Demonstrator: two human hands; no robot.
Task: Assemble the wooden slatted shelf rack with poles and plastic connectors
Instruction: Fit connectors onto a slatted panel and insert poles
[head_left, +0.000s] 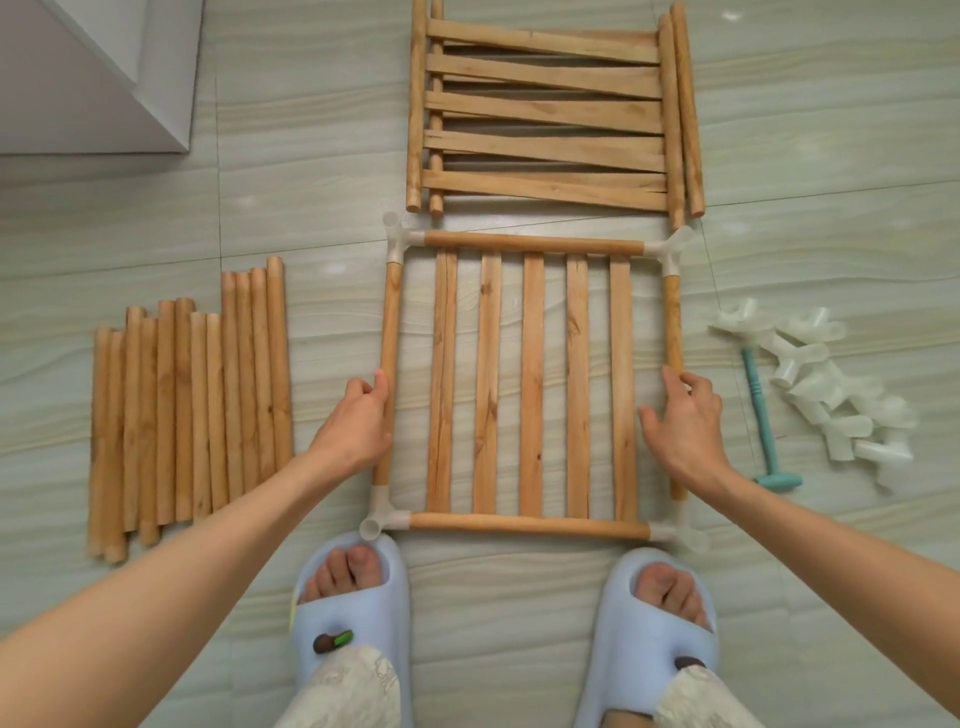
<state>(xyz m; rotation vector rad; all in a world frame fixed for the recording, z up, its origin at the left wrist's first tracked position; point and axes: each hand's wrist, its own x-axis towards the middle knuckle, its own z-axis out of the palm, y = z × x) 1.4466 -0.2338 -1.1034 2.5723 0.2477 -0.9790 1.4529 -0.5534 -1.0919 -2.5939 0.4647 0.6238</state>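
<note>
the left hand (361, 421) grips the slatted shelf frame's (532, 384) left pole (388, 322); the right hand (685, 415) rests on the right pole (674, 322), fingers loosely spread

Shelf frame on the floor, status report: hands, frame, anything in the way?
Left hand grips left side pole; right hand touches right side pole. Slatted shelf frame flat, four corner connectors on. Nothing blocking.
</note>
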